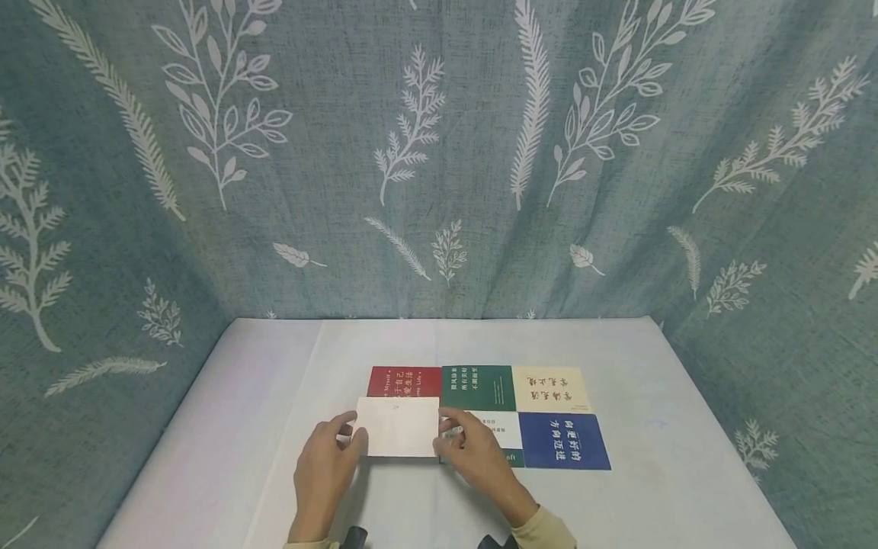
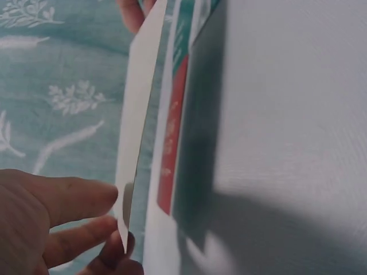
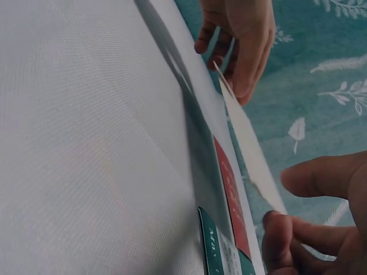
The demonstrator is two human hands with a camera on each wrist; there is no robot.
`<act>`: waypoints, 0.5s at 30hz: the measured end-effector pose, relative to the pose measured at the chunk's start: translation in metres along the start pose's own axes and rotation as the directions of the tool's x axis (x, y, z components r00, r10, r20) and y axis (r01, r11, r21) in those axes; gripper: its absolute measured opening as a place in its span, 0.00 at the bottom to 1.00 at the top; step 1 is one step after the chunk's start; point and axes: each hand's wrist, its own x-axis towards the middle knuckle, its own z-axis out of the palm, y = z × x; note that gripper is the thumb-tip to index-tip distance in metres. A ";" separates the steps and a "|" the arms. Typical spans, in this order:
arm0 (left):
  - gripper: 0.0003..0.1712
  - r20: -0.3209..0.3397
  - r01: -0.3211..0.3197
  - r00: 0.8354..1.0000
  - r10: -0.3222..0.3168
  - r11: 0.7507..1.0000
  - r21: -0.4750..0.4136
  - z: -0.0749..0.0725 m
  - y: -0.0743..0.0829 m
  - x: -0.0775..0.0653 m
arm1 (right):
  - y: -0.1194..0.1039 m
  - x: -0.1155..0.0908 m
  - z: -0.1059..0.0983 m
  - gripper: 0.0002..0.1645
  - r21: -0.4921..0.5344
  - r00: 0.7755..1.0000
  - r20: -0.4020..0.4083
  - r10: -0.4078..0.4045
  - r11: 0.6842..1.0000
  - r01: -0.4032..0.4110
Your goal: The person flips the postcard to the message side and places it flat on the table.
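Note:
A blank-looking pale card (image 1: 398, 427) with a small faint mark near its top edge is held above the table between both hands. My left hand (image 1: 325, 465) pinches its left edge, thumb in front and fingers behind, as the left wrist view shows. At the right edge my right hand (image 1: 483, 457) grips it with thumb and fingers. Behind the pale card lies a partly covered red card (image 1: 405, 381) with light lettering. A white and green card (image 1: 504, 431) is partly hidden by the right hand.
On the white tabletop (image 1: 686, 473), a dark green card (image 1: 478, 389), a cream card (image 1: 552, 385) with red writing and a blue card (image 1: 565, 442) lie edge to edge with the others. A patterned green curtain (image 1: 473, 168) hangs behind and at both sides.

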 end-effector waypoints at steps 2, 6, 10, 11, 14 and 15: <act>0.24 0.006 -0.003 1.000 0.003 1.000 0.019 0.002 -0.001 0.001 | 0.000 0.000 0.001 0.30 -0.027 1.000 0.019 0.011 1.000 -0.010; 0.26 0.013 -0.014 1.000 0.013 0.998 0.063 0.007 -0.004 0.003 | -0.002 0.001 0.004 0.30 -0.094 0.998 0.053 0.029 0.995 -0.024; 0.26 0.019 -0.019 1.000 0.017 0.993 0.112 0.010 -0.005 0.003 | -0.004 0.002 0.006 0.28 -0.158 0.997 0.063 0.032 0.987 -0.021; 0.25 0.020 -0.021 1.000 0.018 0.992 0.124 0.011 -0.005 0.003 | -0.003 0.003 0.006 0.26 -0.168 0.997 0.064 0.031 0.986 -0.020; 0.24 0.010 -0.037 0.999 0.036 0.987 0.156 0.013 -0.005 0.003 | -0.003 0.004 0.007 0.28 -0.197 0.997 0.061 0.038 0.980 -0.025; 0.24 0.004 -0.044 0.999 0.044 0.986 0.162 0.014 -0.005 0.003 | -0.003 0.005 0.008 0.28 -0.202 0.997 0.060 0.043 0.979 -0.030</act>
